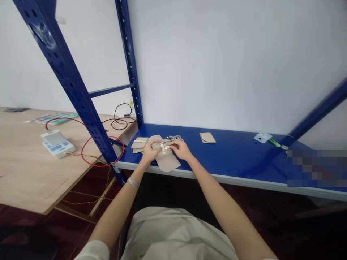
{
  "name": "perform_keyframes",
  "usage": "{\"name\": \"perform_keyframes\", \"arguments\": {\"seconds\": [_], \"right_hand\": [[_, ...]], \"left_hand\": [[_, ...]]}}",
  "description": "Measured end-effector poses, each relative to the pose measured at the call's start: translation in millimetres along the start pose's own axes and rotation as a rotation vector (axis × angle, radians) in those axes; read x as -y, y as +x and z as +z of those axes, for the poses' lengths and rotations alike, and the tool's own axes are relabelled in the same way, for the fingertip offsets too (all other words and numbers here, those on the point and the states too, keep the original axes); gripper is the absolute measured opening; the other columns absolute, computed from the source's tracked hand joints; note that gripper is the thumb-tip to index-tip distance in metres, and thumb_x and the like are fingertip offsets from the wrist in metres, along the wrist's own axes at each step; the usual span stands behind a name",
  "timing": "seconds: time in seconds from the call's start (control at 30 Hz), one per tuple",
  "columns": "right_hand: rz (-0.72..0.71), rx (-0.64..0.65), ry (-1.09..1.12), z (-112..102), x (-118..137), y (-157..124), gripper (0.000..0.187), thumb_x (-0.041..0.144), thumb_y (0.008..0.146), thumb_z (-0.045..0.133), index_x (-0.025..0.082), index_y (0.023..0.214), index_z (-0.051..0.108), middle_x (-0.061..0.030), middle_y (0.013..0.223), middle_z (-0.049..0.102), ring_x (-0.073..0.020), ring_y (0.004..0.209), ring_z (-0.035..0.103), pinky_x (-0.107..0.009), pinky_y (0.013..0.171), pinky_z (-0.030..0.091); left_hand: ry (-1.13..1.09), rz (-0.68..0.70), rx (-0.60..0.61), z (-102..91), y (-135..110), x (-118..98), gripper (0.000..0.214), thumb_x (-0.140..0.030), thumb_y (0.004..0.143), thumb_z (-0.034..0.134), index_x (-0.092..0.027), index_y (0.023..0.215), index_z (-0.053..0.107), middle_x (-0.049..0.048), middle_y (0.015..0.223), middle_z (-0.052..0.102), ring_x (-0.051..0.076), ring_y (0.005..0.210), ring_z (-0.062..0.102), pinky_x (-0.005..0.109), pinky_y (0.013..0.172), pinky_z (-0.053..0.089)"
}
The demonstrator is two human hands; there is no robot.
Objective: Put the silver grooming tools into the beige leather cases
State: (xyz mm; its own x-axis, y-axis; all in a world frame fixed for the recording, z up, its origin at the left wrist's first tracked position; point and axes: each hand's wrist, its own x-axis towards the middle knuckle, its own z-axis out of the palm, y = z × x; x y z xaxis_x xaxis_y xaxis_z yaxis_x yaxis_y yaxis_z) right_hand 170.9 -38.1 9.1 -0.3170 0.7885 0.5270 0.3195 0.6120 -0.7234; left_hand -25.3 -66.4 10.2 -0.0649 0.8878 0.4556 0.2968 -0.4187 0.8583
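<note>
1. A beige flapped pouch (168, 162) is lying near the left end of the blue shelf (230, 155), with its rounded lower part reaching over the front edge; its inside is not showing, so I cannot tell what it is holding.
2. The left hand (151, 150) is keeping its grip closed on the pouch's upper left side, thumb and fingers spreading over the material.
3. The right hand (182, 148) is pinching a small silvery piece (167, 147) at the pouch's middle, its grip closing between thumb and fingertips.
4. Just beyond the hands, a heap of small metallic pieces (176, 138) is resting on the shelf.
5. Left of the left hand, a stack of beige pouches (139, 145) is lying flat; their contents are not showing.
6. Well to the right, a folded beige pouch (207, 137) is lying alone, its flap folding over.
7. Farther right, a pale packet (262, 137) is lying beside a green strip (274, 143).
8. On the left, a wooden worktop (24, 162) is carrying a white-and-blue device (58, 145) and flat packets (54, 118).
</note>
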Motion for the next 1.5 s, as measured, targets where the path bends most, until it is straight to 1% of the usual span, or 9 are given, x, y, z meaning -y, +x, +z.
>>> {"name": "perform_keyframes", "arguments": {"seconds": [0.13, 0.37, 0.67, 0.93, 1.1, 1.23, 1.37, 1.43, 1.5], "right_hand": [[-0.022, 0.004, -0.024, 0.9, 1.2, -0.9, 0.013, 0.028, 0.086, 0.059, 0.020, 0.087, 0.070, -0.0056, 0.085, 0.065, -0.0167, 0.070, 0.055, -0.033, 0.067, 0.044], [-0.018, 0.019, -0.027, 3.3, 1.2, -2.0, 0.014, 0.032, 0.086, 0.060, 0.022, 0.087, 0.069, -0.0054, 0.085, 0.065, -0.0179, 0.073, 0.056, -0.033, 0.068, 0.044], [-0.047, 0.041, -0.007, 3.3, -2.0, -1.3, 0.016, 0.031, 0.088, 0.057, 0.022, 0.091, 0.070, -0.0048, 0.087, 0.064, -0.0169, 0.074, 0.056, -0.031, 0.067, 0.043], [-0.089, 0.073, 0.003, 1.7, 2.7, -2.3, 0.017, 0.034, 0.088, 0.059, 0.023, 0.091, 0.071, -0.0050, 0.088, 0.064, -0.0166, 0.073, 0.056, -0.030, 0.067, 0.043], [-0.170, 0.091, -0.030, 1.6, 7.6, -3.5, 0.019, 0.033, 0.091, 0.055, 0.022, 0.093, 0.070, -0.0057, 0.088, 0.064, -0.0179, 0.077, 0.057, -0.033, 0.073, 0.045], [-0.172, 0.104, -0.056, 2.4, 9.5, -4.1, 0.020, 0.034, 0.091, 0.055, 0.024, 0.095, 0.072, -0.0054, 0.088, 0.064, -0.0183, 0.078, 0.058, -0.035, 0.076, 0.047], [-0.182, 0.077, -0.076, 3.9, 8.7, -4.2, 0.019, 0.037, 0.089, 0.060, 0.027, 0.096, 0.074, -0.0058, 0.094, 0.064, -0.0198, 0.085, 0.059, -0.037, 0.080, 0.048], [-0.184, 0.050, -0.087, 4.6, 8.3, -4.4, 0.018, 0.037, 0.087, 0.063, 0.028, 0.097, 0.075, -0.0057, 0.096, 0.064, -0.0206, 0.089, 0.060, -0.038, 0.083, 0.048], [-0.171, 0.013, -0.099, 5.0, 8.6, -4.8, 0.019, 0.037, 0.085, 0.066, 0.028, 0.099, 0.074, -0.0059, 0.094, 0.064, -0.0209, 0.088, 0.060, -0.038, 0.082, 0.048]], "left_hand": [[0.019, -0.001, 0.014, -0.5, -0.1, -0.6, 0.029, -0.026, 0.069, 0.070, -0.019, 0.097, 0.070, 0.0071, 0.108, 0.071, 0.027, 0.108, 0.063, 0.043, 0.102, 0.044], [0.008, -0.015, 0.028, -0.1, 0.4, 0.5, 0.031, -0.028, 0.067, 0.072, -0.019, 0.097, 0.071, 0.0078, 0.107, 0.071, 0.028, 0.106, 0.064, 0.042, 0.099, 0.046], [0.012, -0.096, 0.039, 0.0, 1.3, 1.4, 0.034, -0.030, 0.067, 0.073, -0.018, 0.098, 0.072, 0.0086, 0.106, 0.071, 0.029, 0.104, 0.064, 0.042, 0.096, 0.048], [-0.077, -0.216, 0.042, -0.6, 0.8, -0.3, 0.039, -0.031, 0.064, 0.076, -0.017, 0.101, 0.072, 0.0091, 0.107, 0.071, 0.030, 0.105, 0.064, 0.042, 0.092, 0.050], [-0.059, -0.218, 0.034, -1.2, 1.5, 1.2, 0.038, -0.030, 0.064, 0.075, -0.017, 0.099, 0.073, 0.0095, 0.105, 0.071, 0.030, 0.104, 0.064, 0.043, 0.092, 0.050], [-0.101, -0.182, 0.058, -2.2, 2.1, 2.1, 0.037, -0.031, 0.065, 0.075, -0.016, 0.099, 0.072, 0.0097, 0.105, 0.071, 0.029, 0.104, 0.064, 0.042, 0.092, 0.050], [-0.151, -0.151, 0.089, -2.2, 1.6, 1.2, 0.038, -0.032, 0.066, 0.074, -0.017, 0.101, 0.071, 0.0099, 0.108, 0.071, 0.029, 0.107, 0.064, 0.041, 0.093, 0.051], [-0.154, -0.170, 0.077, -1.8, 1.3, -0.3, 0.036, -0.031, 0.067, 0.072, -0.017, 0.101, 0.071, 0.0098, 0.110, 0.071, 0.029, 0.108, 0.064, 0.041, 0.093, 0.051], [-0.157, -0.205, 0.042, -1.3, 1.4, -1.9, 0.035, -0.030, 0.068, 0.071, -0.017, 0.100, 0.071, 0.0097, 0.110, 0.071, 0.029, 0.107, 0.064, 0.041, 0.093, 0.051]]}}
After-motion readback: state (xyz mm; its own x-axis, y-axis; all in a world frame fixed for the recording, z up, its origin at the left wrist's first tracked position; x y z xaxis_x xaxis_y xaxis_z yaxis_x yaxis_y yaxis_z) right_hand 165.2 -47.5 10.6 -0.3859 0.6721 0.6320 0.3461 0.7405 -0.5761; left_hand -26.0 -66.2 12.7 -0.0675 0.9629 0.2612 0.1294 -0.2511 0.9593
